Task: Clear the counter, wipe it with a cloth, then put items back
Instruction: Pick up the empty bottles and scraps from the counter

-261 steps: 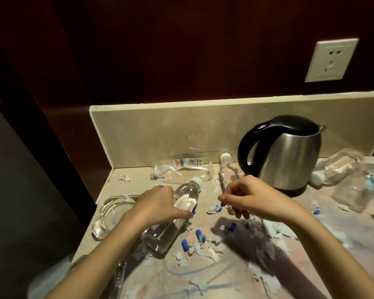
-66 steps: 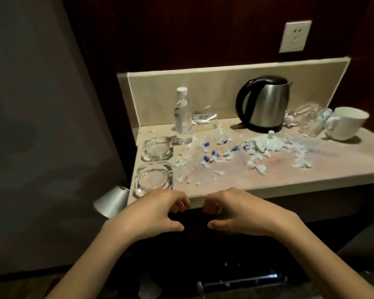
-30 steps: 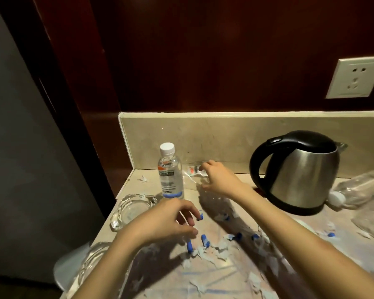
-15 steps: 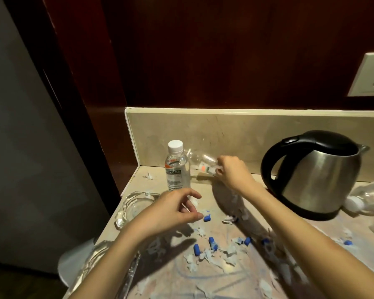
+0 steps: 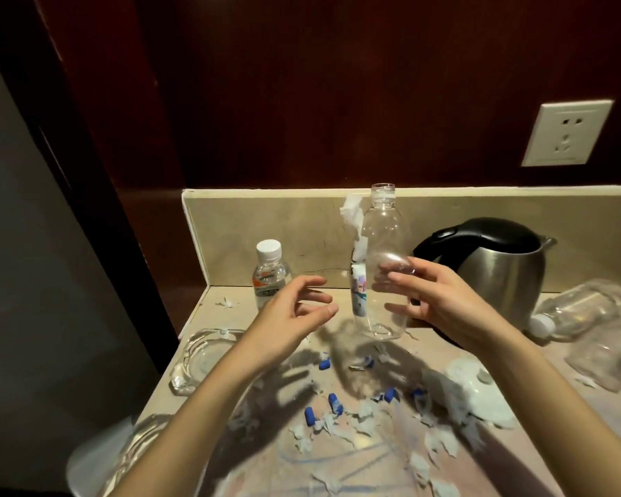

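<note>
Bottle (image 5: 380, 260) upright in right hand (image 5: 441, 306)

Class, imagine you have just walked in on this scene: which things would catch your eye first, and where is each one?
First, the empty uncapped bottle held upright mid-frame in the right hand, a torn label hanging off its side, with the left hand open beside it. Next, the steel kettle at the back right against the counter's rear wall. Then the paper scraps and blue bits littering the counter in front.
</note>
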`<state>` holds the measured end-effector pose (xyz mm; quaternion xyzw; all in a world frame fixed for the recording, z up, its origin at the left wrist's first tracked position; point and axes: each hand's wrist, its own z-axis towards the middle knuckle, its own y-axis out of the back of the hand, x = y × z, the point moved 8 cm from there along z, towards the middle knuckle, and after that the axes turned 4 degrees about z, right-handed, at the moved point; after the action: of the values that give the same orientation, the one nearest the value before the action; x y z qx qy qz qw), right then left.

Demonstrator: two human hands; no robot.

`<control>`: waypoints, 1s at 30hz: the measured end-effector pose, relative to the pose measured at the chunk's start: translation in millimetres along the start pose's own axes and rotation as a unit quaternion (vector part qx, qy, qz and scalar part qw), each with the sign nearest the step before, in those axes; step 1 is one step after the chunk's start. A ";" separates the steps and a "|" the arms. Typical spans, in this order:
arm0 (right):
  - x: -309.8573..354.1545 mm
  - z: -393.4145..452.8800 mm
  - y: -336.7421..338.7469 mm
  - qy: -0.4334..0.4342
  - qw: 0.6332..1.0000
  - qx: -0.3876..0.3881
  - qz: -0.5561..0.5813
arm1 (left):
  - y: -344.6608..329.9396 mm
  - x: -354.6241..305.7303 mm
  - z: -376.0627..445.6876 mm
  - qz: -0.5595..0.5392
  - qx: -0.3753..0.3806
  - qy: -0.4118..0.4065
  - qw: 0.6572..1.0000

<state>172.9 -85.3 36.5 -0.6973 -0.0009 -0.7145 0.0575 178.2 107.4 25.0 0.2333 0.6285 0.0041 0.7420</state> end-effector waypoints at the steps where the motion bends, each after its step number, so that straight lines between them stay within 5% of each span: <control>1: -0.9 -5.7 0.8 -0.003 1.000 -0.001 0.005 | -3.0 -3.4 0.8 -0.002 0.005 -0.005 1.000; 17: -26.9 -60.8 4.9 -0.022 0.997 -0.030 -0.064 | -11.6 -60.3 11.3 -0.020 -0.032 -0.135 0.990; 30: -38.9 -67.8 -9.5 -0.018 0.997 -0.052 0.054 | 7.0 -35.0 -5.9 -0.031 -0.007 -0.103 0.994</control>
<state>105.4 -78.3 -3.4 -0.7111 0.0726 -0.6968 0.0594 167.3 105.2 59.5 0.2079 0.5556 -0.0391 0.8041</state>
